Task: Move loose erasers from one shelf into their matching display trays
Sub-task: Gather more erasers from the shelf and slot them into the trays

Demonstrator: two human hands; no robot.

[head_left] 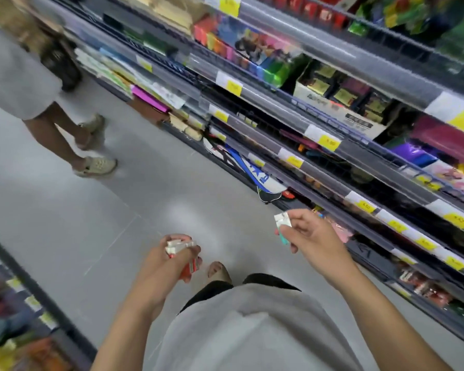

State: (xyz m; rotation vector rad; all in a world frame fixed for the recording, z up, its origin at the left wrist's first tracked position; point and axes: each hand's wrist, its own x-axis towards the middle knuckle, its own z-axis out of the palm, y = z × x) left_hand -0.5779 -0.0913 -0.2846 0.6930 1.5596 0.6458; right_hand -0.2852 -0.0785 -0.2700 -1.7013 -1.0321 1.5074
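Observation:
My left hand (163, 259) grips a small bunch of erasers in red-and-white sleeves (181, 253), held over the aisle floor in front of my body. My right hand (310, 234) pinches an eraser in a white-and-teal sleeve (283, 225) between thumb and fingers, close to the lower shelves on the right. Both hands hang in the air, apart from each other and not touching any shelf. The view is blurred, so I cannot pick out the display trays.
Stocked shelves (332, 145) with yellow price tags run along the right side. Another person (73, 129) in sandals stands in the aisle at upper left. A second shelf edge (24, 290) lies at lower left. Grey floor (118, 210) stretches between them.

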